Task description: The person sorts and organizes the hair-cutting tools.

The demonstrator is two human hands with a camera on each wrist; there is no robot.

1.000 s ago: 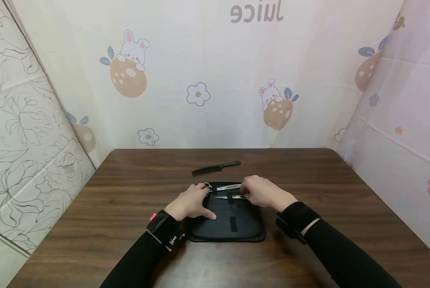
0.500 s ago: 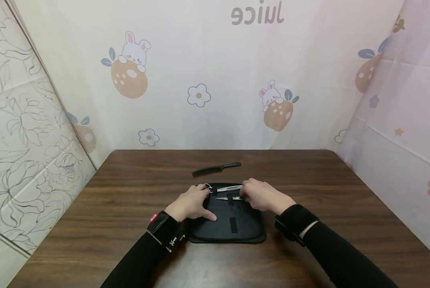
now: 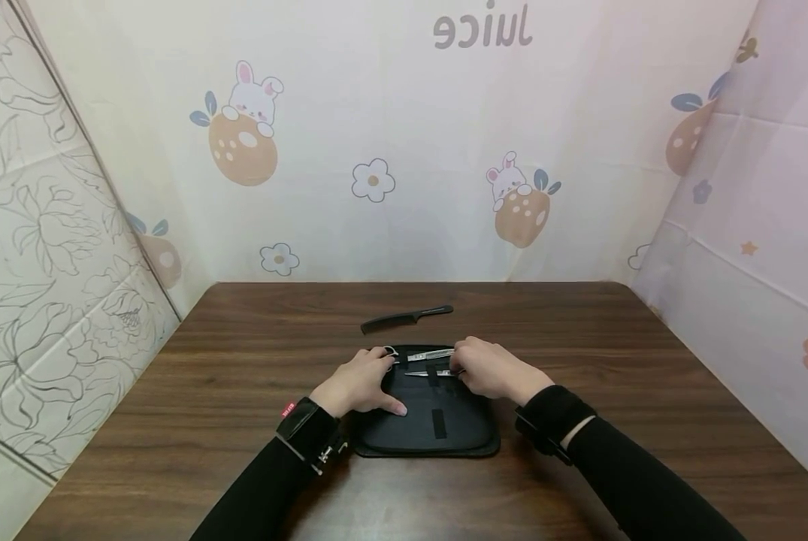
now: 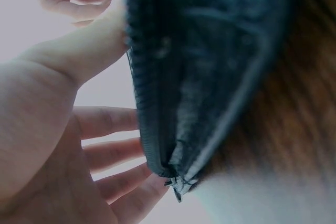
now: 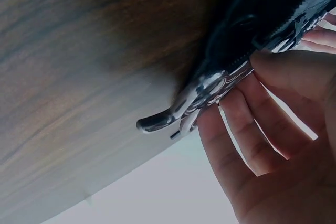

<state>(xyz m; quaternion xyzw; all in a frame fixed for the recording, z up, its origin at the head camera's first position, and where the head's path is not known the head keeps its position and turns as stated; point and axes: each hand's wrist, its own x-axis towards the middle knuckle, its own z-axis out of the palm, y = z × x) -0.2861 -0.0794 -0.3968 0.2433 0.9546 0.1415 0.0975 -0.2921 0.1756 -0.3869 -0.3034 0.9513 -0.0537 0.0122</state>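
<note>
Wearing black sleeves (image 3: 261, 481) and black wrist bands (image 3: 552, 417), a person has both hands on a black case (image 3: 410, 436) that lies flat on the brown wood-grain surface (image 3: 579, 338). A red tag (image 3: 287, 409) shows on the left band. A short dark strap (image 3: 439, 423) sits on the nearer part of the case. The left hand (image 3: 358, 382) rests along the left edge, its grip loose: thumb out over the case, fingers straight and spread apart. A zipper edge (image 4: 137, 82) runs between that thumb and the fingers in the left wrist view. At the far right part of the case, the right hand (image 3: 498, 367) has its grip closed on the handles of the lower scissors (image 3: 446, 373), whose blades point left across a strap. Just beyond lie the upper scissors (image 3: 427, 355), their blades toward the right hand and their finger rings by the left fingertips. Past the case, a black comb (image 3: 397, 320) lies on the surface. Farthest back hangs a pale cloth (image 3: 376, 105) printed with rabbits, fruit and flowers.
</note>
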